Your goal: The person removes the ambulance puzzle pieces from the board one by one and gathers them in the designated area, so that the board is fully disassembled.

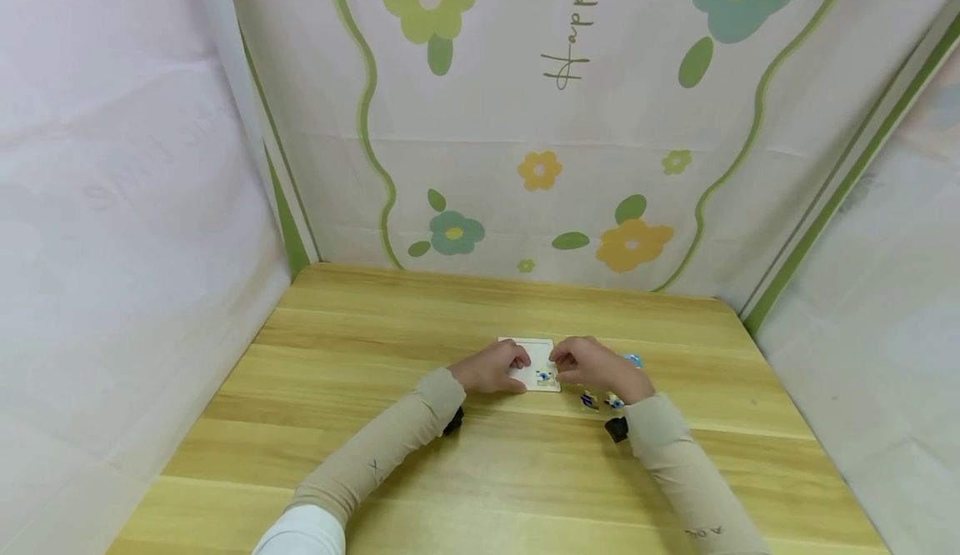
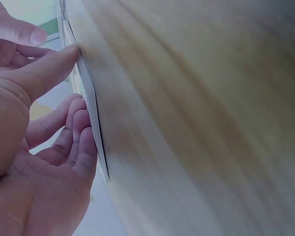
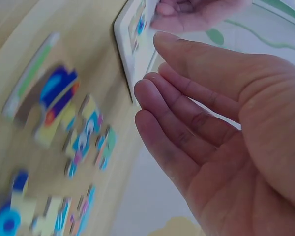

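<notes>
A small white puzzle tray (image 1: 534, 351) lies flat on the wooden table, with a colourful puzzle piece (image 1: 545, 377) in its near right corner. My left hand (image 1: 495, 367) rests at the tray's left side. In the left wrist view, its thumb (image 2: 56, 69) touches the tray's edge (image 2: 91, 93) and the bent fingertips lie against the tray. My right hand (image 1: 592, 365) hovers at the tray's right edge. Seen from the right wrist, its thumb and fingers (image 3: 162, 130) are apart, with nothing between them.
Several loose puzzle pieces lie on the table beside and under my right hand, among them a dark striped piece (image 1: 589, 401), one with an eye (image 3: 83, 140) and a blue one (image 1: 633, 360). A flower-printed cloth wall (image 1: 487, 122) stands behind the table.
</notes>
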Tool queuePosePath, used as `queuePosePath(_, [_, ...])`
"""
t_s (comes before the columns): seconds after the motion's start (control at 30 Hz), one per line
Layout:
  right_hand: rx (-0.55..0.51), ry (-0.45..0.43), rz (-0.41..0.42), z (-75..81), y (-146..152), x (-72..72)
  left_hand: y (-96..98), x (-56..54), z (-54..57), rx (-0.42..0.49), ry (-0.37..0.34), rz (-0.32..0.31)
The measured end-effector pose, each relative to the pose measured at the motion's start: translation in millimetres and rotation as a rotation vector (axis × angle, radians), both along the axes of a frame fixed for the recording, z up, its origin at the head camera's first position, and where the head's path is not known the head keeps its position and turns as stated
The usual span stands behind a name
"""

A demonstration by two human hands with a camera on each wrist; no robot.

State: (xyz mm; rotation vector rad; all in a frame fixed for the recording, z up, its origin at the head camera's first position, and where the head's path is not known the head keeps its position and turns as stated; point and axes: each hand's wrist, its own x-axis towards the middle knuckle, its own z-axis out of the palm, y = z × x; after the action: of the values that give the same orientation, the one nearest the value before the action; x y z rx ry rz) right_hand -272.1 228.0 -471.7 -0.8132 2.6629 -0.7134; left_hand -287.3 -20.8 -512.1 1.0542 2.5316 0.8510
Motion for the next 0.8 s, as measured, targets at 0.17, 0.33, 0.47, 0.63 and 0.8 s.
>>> queuePosePath(0.17, [0.005, 0.022, 0.025, -7.9, -10, -4.2, -0.7, 0.0, 0.4, 0.001, 0.009, -0.015])
queuePosePath(0.33, [0.019, 0.033, 0.041, -15.5, -15, -7.5, -1.8, -0.4, -1.2, 0.007, 0.024, -0.025])
queuePosePath(0.47, [0.037, 0.075, 0.07, -17.1, -16, -8.5, -2.1, -0.8, -3.4, 0.006, 0.03, -0.028])
queuePosePath(0.63, [0.045, 0.082, 0.058, -15.8, -17, -7.7, -1.3, -0.7, -2.6, 0.012, 0.029, -0.027])
queuePosePath(0.8, [0.031, 0.08, 0.035, -14.2, -19, -8.1, -2.0, 1.6, -0.2, -0.009, 0.02, -0.015])
